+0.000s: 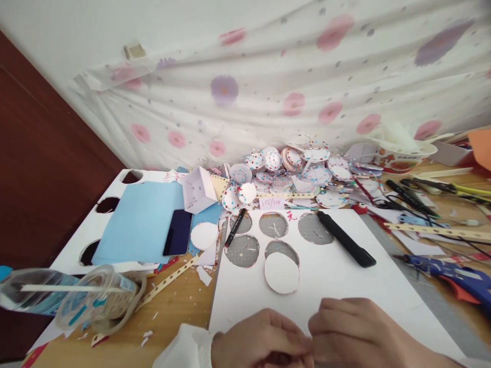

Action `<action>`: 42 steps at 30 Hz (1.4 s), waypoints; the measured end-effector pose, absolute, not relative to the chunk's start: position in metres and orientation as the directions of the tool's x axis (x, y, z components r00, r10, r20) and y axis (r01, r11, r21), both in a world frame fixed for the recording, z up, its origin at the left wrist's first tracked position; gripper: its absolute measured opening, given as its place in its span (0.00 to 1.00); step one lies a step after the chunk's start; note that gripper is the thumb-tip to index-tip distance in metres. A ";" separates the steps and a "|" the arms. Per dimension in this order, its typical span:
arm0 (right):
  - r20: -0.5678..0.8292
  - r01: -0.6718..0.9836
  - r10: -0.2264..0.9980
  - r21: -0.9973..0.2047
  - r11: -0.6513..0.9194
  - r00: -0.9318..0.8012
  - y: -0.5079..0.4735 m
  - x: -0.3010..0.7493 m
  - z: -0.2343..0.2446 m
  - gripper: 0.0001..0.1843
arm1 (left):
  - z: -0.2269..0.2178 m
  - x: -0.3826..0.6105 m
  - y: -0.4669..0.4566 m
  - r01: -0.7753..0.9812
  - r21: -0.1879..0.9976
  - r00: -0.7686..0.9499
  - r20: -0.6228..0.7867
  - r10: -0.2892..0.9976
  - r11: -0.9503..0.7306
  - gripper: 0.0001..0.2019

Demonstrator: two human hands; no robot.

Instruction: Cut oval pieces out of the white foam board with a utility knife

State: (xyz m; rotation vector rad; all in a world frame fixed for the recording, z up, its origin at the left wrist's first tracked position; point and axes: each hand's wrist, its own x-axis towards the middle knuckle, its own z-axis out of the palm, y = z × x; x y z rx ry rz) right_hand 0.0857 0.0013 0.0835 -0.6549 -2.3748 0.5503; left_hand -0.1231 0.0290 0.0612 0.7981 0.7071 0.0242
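Observation:
My left hand (264,340) and my right hand (356,329) meet at the bottom of the head view, over the near part of a white board (245,294). Both have their fingers curled and pinched together. Whatever they hold, if anything, is hidden or too small to make out. Beyond them a loose white paper disc (282,273) partly covers one of several round holes cut in the board. A black marker (236,227) lies at the board's upper left, and a black utility knife (347,240) rests at its upper right.
Behind the board is a heap of dotted paper discs (318,174). To the left lie blue paper (138,222), a phone (178,232), a white box (198,190), a plastic cup (95,294) and a bottle (38,289). A blue glue gun (452,276) and pliers (452,188) are at right.

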 end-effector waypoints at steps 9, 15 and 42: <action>0.296 0.383 0.846 -0.791 0.477 -0.442 0.002 0.080 0.061 0.09 | 0.086 -0.122 0.016 0.387 0.922 0.501 -0.190 0.844 -0.022 0.10; 0.154 0.389 0.899 -0.862 0.325 -0.410 0.001 0.078 0.058 0.12 | 0.087 -0.120 0.013 0.438 0.897 0.409 -0.258 0.875 0.060 0.08; -0.086 0.278 0.983 -0.960 -0.038 -0.164 -0.004 0.059 0.052 0.13 | 0.054 -0.122 0.012 0.121 0.975 0.359 0.134 0.924 -0.189 0.06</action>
